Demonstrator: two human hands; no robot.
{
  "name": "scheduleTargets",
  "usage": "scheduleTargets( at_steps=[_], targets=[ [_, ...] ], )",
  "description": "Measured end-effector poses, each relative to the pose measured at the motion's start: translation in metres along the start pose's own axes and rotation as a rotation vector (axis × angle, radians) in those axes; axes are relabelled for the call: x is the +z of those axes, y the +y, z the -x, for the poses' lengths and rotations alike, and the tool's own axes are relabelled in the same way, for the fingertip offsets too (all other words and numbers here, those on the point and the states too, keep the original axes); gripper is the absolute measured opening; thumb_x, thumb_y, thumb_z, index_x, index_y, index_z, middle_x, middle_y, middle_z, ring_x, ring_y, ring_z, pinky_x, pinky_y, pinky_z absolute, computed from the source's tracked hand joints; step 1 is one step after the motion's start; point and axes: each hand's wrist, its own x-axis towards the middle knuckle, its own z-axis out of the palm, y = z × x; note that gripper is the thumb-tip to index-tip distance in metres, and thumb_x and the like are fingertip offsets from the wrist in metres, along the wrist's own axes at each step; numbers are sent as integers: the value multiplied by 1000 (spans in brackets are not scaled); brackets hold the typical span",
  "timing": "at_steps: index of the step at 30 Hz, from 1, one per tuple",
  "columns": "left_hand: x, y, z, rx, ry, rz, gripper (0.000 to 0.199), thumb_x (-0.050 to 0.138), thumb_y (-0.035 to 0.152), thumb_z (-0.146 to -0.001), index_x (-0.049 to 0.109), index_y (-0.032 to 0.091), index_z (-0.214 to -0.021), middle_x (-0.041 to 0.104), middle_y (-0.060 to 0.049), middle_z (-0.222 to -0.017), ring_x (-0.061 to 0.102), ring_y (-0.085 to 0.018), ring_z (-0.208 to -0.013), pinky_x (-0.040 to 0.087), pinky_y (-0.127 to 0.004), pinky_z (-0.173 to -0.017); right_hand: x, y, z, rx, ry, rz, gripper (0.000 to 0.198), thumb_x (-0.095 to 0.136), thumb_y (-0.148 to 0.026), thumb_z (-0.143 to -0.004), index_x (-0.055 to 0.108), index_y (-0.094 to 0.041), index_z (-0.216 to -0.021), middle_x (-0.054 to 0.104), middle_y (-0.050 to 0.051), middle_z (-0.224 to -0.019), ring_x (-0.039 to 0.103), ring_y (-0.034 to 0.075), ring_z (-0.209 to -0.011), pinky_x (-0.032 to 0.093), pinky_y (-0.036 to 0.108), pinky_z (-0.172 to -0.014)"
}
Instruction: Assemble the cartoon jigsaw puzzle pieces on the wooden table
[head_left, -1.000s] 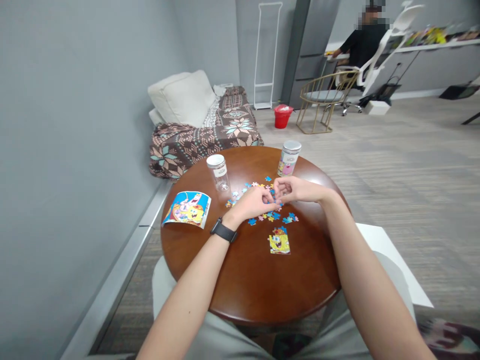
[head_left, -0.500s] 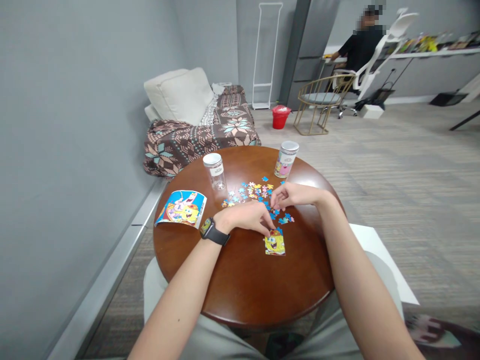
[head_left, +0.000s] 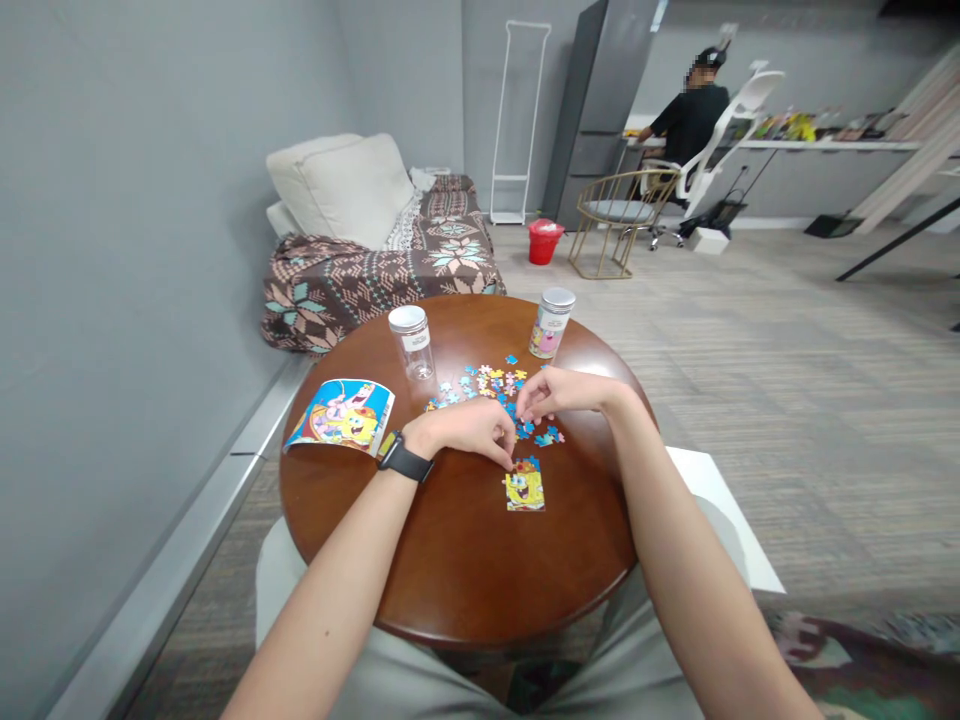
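Observation:
On the round wooden table lies a small joined block of jigsaw puzzle, yellow with a cartoon face and blue and red bits along its top edge. My left hand, with a black watch on its wrist, is loosely curled, thumb and fingers apart, fingertips by the block's upper left corner. Just beyond, my right hand bends down over the loose puzzle pieces, fingertips pinched together among the blue ones. Whatever sits between those fingertips is mostly hidden.
A curled picture sheet lies at the left. Behind the pieces stand a clear jar with a white lid and a printed can. Farther off are a covered sofa, a red bin, a gold chair and a seated person.
The view has turned slightly right, so everything appears shifted left. My left fingers have drawn back a little from the puzzle block's top. My right hand stays over the loose pieces.

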Motion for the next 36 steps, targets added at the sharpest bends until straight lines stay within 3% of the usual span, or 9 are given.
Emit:
scheduleTargets(
  at_steps=[3, 7, 11, 22, 31, 36],
  targets=[
    [0, 0, 0, -2, 19, 3, 19, 75, 37, -69, 74, 18, -72, 62, 4, -60, 47, -7, -52, 29, -21, -51, 14, -4, 7, -27, 5, 61, 26, 68, -29, -70, 72, -14, -91, 68, 1, -69, 60, 13, -64, 44, 23, -57],
    [1, 0, 0, -17, 32, -3, 22, 76, 40, -67, 73, 18, -68, 59, 4, -57, 47, -7, -52, 28, -22, -50, 46, 8, 15, -165, 391, 94, 21, 59, -31, -79, 70, -15, -86, 65, 2, -71, 54, 12, -62, 41, 23, -58],
    [1, 0, 0, -33, 38, -18, 25, 76, 42, -65, 71, 17, -65, 58, 4, -56, 45, -7, -50, 28, -22, -50, 64, 25, 17, -210, 511, 78, 20, 58, -34, -82, 68, -16, -85, 58, 0, -62, 47, 11, -56, 38, 24, -54],
    [1, -3, -2, -22, 18, 0, 28, 75, 43, -66, 72, 16, -65, 59, 3, -55, 44, -7, -51, 27, -23, -50, 65, 26, 17, -347, 458, 170, 17, 61, -28, -81, 72, -16, -81, 69, 6, -78, 57, 15, -70, 45, 28, -69],
    [3, -4, -2, -26, 20, 36, 29, 74, 44, -65, 70, 16, -63, 59, 3, -53, 44, -8, -49, 27, -23, -50, 65, 31, 15, -267, 446, 155, 19, 69, -34, -77, 73, -16, -80, 69, 5, -79, 59, 15, -72, 47, 29, -72],
    [2, -2, -2, -16, 23, 51, 30, 75, 46, -64, 69, 16, -61, 58, 4, -52, 45, -8, -49, 26, -23, -50, 64, 32, 15, -303, 441, 200, 19, 69, -36, -78, 72, -17, -78, 68, 4, -78, 58, 15, -72, 47, 28, -72]
  ],
)
